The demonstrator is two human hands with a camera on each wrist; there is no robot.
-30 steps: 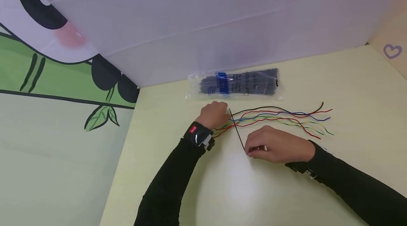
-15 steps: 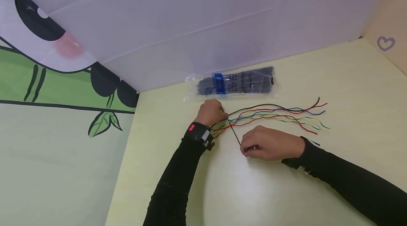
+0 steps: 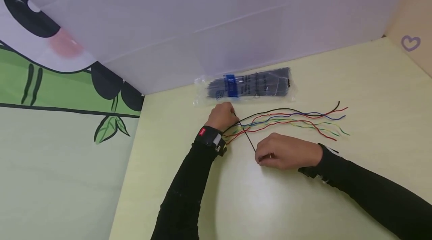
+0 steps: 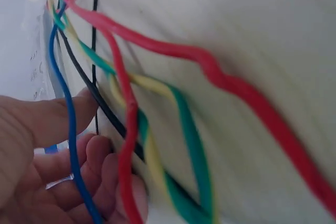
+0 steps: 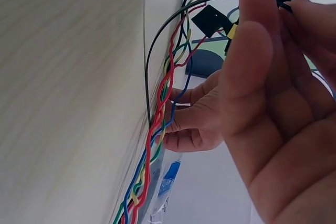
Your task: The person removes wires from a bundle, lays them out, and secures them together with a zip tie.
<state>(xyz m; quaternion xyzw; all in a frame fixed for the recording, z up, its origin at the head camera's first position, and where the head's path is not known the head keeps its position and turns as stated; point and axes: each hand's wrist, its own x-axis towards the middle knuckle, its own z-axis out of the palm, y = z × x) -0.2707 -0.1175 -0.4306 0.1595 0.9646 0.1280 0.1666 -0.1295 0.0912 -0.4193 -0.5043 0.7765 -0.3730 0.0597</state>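
Observation:
A thin black cable tie (image 3: 249, 140) crosses a loose bundle of coloured wires (image 3: 297, 121), red, blue, black and green-yellow, lying on the table. My left hand (image 3: 222, 116) is at the tie's far end; in the left wrist view, the cable tie (image 4: 95, 40) runs behind the wires and down between thumb and fingers, which pinch it. Near the table's middle, my right hand (image 3: 287, 152) pinches the tie's near end between thumb and fingers. In the right wrist view, the cable tie (image 5: 148, 72) bows from the right hand toward the bundle. The left forearm partly hides the wires' left ends.
A clear plastic bag (image 3: 256, 84) of black cable ties with a blue band lies behind the wires, near the pale wall (image 3: 236, 26). Both wrists carry black straps with small devices. The pale table (image 3: 256, 206) stretches forward of the hands and to the right.
The left hand has closed in on the tie's far end, which stuck out free beside it a second ago. The right hand keeps its pinch, nearly still. The camera view has shifted slightly.

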